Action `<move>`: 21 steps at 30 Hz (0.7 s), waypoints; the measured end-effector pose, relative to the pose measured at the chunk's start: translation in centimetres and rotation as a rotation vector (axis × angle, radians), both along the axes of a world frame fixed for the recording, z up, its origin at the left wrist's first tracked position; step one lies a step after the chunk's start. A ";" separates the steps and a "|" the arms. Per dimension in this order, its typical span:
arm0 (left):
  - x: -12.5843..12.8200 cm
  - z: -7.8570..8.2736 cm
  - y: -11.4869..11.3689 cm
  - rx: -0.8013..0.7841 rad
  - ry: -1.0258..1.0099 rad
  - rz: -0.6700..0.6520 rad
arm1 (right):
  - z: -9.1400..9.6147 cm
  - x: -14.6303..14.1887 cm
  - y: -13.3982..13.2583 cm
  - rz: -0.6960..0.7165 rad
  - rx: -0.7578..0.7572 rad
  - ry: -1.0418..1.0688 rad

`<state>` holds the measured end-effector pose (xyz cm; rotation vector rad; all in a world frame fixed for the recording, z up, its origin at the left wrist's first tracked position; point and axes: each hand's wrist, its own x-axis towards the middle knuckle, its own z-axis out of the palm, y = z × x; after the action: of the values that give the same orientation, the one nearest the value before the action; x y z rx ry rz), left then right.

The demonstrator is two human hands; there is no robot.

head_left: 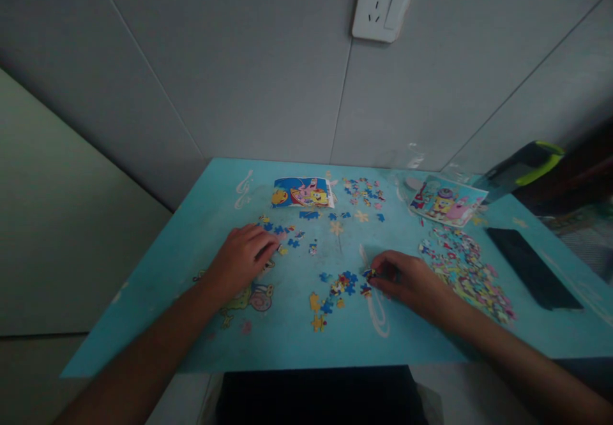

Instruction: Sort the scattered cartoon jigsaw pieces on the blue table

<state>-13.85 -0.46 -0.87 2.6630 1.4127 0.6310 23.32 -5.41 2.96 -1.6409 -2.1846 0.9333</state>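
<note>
My right hand (398, 275) pinches a small dark-coloured puzzle piece (370, 273) between thumb and fingertips, just above the table. Right below it lies another puzzle piece (366, 290). Left of that hand is a cluster of blue and multicoloured pieces (342, 283), some apparently joined, with yellow pieces (315, 302) at its lower left. My left hand (249, 251) rests on the table, its fingers loosely bent and the thumb apart, with nothing visible in it. Beside its fingertips are several blue pieces (293, 242); the palm hides part of the table there.
A blue cartoon picture sheet (302, 193) lies at the back, with loose pieces (364, 190) beside it. On the right are a big pile of pieces (467, 272), a second cartoon picture (447, 201), a black flat object (532, 267) and a dark bottle with a green rim (520, 166).
</note>
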 end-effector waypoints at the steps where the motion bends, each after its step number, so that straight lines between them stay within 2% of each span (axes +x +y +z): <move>1: 0.0 -0.1 0.0 0.001 -0.003 -0.001 | 0.1 0.0 0.1 -0.003 -0.013 0.002; 5: -0.1 -0.3 0.1 -0.010 -0.017 -0.001 | 0.7 -0.2 0.5 -0.022 -0.050 0.007; 8: 0.1 -0.1 -0.1 -0.026 -0.076 -0.030 | 1.4 -1.1 0.8 -0.025 0.003 0.024; 11: 0.6 0.6 -0.9 -0.043 -0.155 -0.153 | 1.9 -3.3 0.9 0.021 0.057 0.103; 16: 1.7 1.6 -2.4 -0.150 -0.262 -0.449 | 1.7 -8.2 0.7 0.147 0.071 0.202; 18: 1.9 1.6 -2.7 -0.189 -0.285 -0.510 | 1.6 -9.8 0.7 0.181 0.103 0.212; 21: 2.0 1.4 -2.7 -0.188 -0.308 -0.521 | 1.7 -11.0 0.8 0.206 0.148 0.220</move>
<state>-11.86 -3.14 0.55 2.4878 0.6287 0.7565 12.30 -4.65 4.64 -1.2039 -2.2379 0.9298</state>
